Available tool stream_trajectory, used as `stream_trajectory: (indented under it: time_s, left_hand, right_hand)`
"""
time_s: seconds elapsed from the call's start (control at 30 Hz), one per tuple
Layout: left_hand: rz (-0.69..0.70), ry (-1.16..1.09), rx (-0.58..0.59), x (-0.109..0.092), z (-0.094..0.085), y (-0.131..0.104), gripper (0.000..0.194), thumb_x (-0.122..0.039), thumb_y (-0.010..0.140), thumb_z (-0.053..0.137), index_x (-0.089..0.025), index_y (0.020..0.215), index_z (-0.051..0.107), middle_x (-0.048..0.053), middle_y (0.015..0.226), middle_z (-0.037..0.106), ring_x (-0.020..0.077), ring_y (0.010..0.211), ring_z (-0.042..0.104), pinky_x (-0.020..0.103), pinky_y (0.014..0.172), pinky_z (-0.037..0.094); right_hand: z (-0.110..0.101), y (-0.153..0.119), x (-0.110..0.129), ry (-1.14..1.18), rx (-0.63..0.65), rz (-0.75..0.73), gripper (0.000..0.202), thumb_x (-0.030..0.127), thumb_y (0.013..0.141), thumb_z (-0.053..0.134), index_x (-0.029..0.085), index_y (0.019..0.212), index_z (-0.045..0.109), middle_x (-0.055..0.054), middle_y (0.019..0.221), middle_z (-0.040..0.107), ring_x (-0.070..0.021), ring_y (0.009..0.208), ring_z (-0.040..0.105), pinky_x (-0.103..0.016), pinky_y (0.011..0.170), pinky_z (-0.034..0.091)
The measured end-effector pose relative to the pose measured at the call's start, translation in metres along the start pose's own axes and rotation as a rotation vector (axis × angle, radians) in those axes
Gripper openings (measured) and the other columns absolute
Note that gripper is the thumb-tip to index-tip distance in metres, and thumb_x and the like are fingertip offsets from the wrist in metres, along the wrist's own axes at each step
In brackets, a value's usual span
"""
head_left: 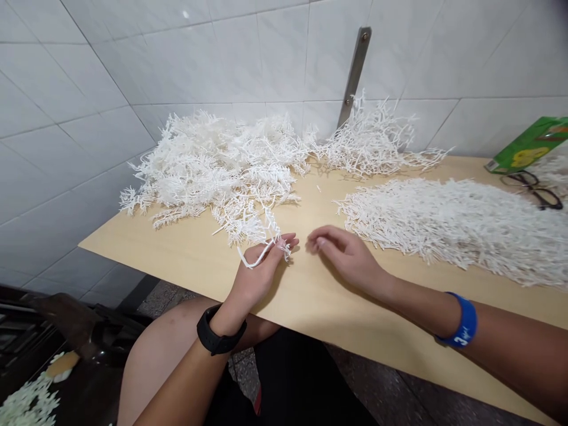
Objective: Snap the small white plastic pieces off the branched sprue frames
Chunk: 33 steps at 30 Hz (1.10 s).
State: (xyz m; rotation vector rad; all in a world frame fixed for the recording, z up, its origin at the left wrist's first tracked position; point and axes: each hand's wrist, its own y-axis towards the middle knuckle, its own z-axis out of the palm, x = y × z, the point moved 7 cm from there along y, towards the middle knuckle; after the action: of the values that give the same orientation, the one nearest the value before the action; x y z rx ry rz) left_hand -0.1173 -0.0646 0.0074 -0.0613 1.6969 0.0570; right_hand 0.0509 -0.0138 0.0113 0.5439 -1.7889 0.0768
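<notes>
My left hand (266, 257), with a black band at the wrist, pinches a white branching plastic sprig (252, 260) between thumb and fingers. One bare, curved stem of the sprig bends out to the left. Just to the right, my right hand (339, 251) is apart from the sprig, its fingers curled in with the thumb against them. Slight motion blurs those fingertips, so anything between them is hidden. Behind my left hand lies a big heap of similar white sprigs (213, 160). A flat pile of thin white pieces (452, 222) spreads beyond my right forearm.
A smaller heap of bare white stems (368, 142) rests against the tiled wall (275, 53) below a metal bracket (355, 71). At the right are a green box (528, 145) and eyeglasses (539, 192). The wooden board's (146, 254) front edge crosses above my legs.
</notes>
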Motion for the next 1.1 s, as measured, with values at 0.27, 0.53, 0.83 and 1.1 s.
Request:
stream_trajectory:
  time_s: [0.27, 0.53, 0.83, 1.1]
  left_hand:
    - [0.200, 0.446, 0.167, -0.007, 0.019, -0.008, 0.038, -0.042, 0.096, 0.048, -0.019, 0.077, 0.070, 0.003, 0.072, 0.070, 0.0215, 0.079, 0.066, 0.031, 0.076, 0.049]
    - [0.253, 0.270, 0.079, -0.018, 0.009, -0.009, 0.034, -0.037, 0.097, 0.046, -0.021, 0.091, 0.075, 0.006, 0.094, 0.076, 0.0228, 0.092, 0.068, 0.031, 0.089, 0.048]
    - [0.109, 0.058, -0.129, 0.000, -0.013, 0.000, 0.045, -0.048, 0.095, 0.048, -0.018, 0.067, 0.069, 0.006, 0.074, 0.074, 0.0216, 0.080, 0.070, 0.033, 0.082, 0.051]
    - [0.014, 0.009, -0.050, 0.004, -0.006, 0.002, 0.037, -0.049, 0.091, 0.056, -0.016, 0.090, 0.074, 0.010, 0.089, 0.078, 0.0257, 0.092, 0.072, 0.038, 0.092, 0.050]
  right_hand:
    - [0.030, -0.017, 0.020, -0.166, 0.250, -0.181, 0.015, 0.032, 0.087, 0.068, 0.017, 0.088, 0.067, -0.002, 0.077, 0.067, -0.0133, 0.065, 0.056, -0.026, 0.063, 0.045]
    - [0.030, -0.016, 0.024, -0.209, 0.266, -0.208, 0.031, 0.029, 0.096, 0.050, 0.018, 0.067, 0.053, 0.000, 0.067, 0.059, -0.0128, 0.060, 0.052, -0.025, 0.059, 0.038]
    - [0.042, -0.036, 0.042, -0.218, 0.457, -0.455, 0.032, 0.020, 0.095, 0.043, 0.020, 0.063, 0.039, 0.003, 0.060, 0.044, -0.0111, 0.055, 0.042, -0.025, 0.059, 0.033]
    - [0.039, -0.033, 0.032, -0.380, 0.357, -0.399, 0.039, 0.029, 0.096, 0.044, 0.020, 0.059, 0.038, 0.004, 0.053, 0.040, -0.0105, 0.049, 0.038, -0.025, 0.053, 0.030]
